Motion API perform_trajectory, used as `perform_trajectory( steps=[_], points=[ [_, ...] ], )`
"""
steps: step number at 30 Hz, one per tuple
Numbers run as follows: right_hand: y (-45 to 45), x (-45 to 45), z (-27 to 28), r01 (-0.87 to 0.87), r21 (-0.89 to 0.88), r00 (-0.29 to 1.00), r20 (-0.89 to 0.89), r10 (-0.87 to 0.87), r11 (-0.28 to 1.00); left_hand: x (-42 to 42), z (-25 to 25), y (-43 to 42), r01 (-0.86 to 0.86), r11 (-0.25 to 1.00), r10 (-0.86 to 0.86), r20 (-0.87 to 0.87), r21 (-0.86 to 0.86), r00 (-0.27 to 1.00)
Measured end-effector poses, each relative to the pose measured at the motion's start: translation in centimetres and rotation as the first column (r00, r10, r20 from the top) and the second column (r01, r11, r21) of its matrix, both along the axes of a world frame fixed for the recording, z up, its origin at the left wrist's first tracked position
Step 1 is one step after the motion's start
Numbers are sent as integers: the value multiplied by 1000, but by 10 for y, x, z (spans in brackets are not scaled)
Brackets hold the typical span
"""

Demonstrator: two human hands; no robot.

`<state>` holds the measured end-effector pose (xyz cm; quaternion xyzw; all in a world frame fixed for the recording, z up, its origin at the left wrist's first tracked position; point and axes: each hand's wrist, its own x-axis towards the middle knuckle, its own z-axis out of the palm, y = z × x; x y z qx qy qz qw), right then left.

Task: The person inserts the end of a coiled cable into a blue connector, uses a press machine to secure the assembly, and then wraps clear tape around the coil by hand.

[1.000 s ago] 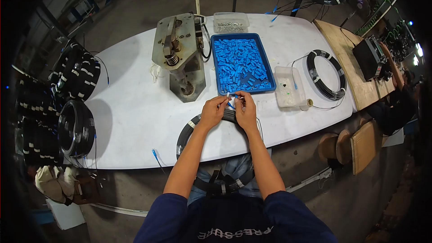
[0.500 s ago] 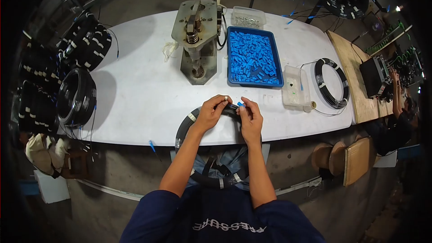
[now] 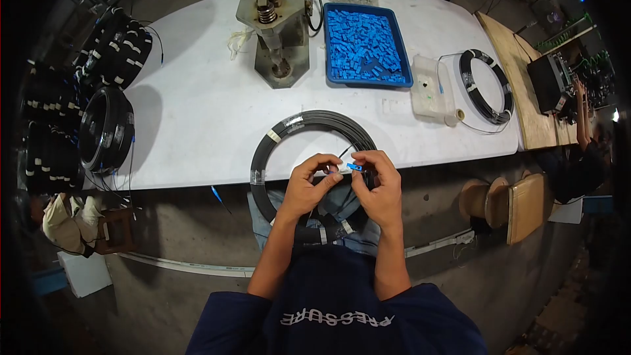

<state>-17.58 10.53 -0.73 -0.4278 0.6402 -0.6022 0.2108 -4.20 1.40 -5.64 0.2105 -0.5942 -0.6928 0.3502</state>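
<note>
My left hand (image 3: pixel 309 187) is closed in a pinch, thumb against fingers, on a thin black cable (image 3: pixel 345 151) whose end is mostly hidden by the fingertips. Close by on its right, my right hand (image 3: pixel 380 190) grips a small blue plastic connector housing (image 3: pixel 355 167) between thumb and forefinger. A small gap separates the housing from the left fingertips. Below and around both hands lies a coil of black cable (image 3: pixel 261 158), bound with pale tape; it rests partly on the table edge and partly on my lap.
On the white table (image 3: pixel 197 98) stand a metal press (image 3: pixel 273 33), a blue tray (image 3: pixel 368 83) of blue housings, and clear plastic boxes (image 3: pixel 430 106). Another cable coil (image 3: pixel 470 85) lies right. Coils (image 3: pixel 105 131) are stacked left. A co-worker's arm (image 3: pixel 582 118) shows far right.
My view has tilted down, so the table items sit higher. Both hands have come nearer my body, and the coil now shows more fully on the table. The blue housing has turned more sideways.
</note>
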Motion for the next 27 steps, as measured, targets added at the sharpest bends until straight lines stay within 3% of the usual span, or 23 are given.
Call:
perform_trajectory(
  steps=[1,3,6,12,18,21,27],
  points=[
    [4,1,2,-3,17,995,-96,5,1000,1,0,6,-48,989,50,-14,139,999],
    [9,3,3,-11,32,992,-124,15,999,4,-7,10,-64,985,70,-29,162,997],
    [13,10,4,-46,61,999,23,44,997,8,-10,9,38,999,-38,30,-7,999],
    [12,16,-11,-73,-83,954,286,94,994,7,-17,17,-44,999,47,-72,32,996],
    [17,17,-15,-145,-59,930,332,156,988,12,-26,22,-55,989,69,-98,135,993],
    [19,17,-14,-135,-49,941,306,143,990,13,-30,20,-57,997,62,-126,48,990],
    [20,17,-18,-116,-50,961,246,125,992,14,-35,17,-48,997,59,-164,68,985]
  ],
)
